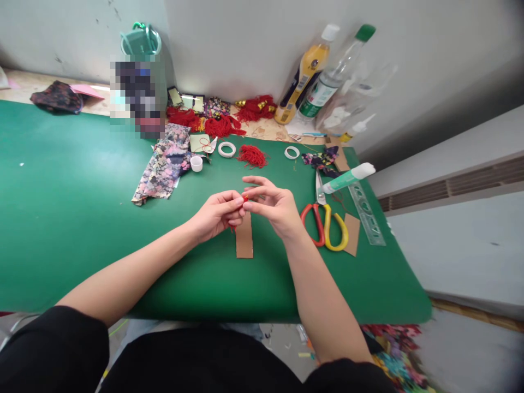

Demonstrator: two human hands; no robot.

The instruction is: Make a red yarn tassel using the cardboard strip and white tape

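Note:
A small red tassel with a bit of gold at its top is pinched between the thumb and fingers of my left hand. Some of its red threads show beneath that hand; the rest is hidden by the fingers. My right hand comes from the other side, its thumb and forefinger closed around the tassel's top and its other fingers stretched out. Under both hands a brown cardboard strip lies on the green tabletop. A bundle of red thread lies beyond them.
Scissors and a glue stick are to the right, near a clear stencil ruler. Floral fabric, a white cap and tape rolls lie farther back. Bottles stand by the wall.

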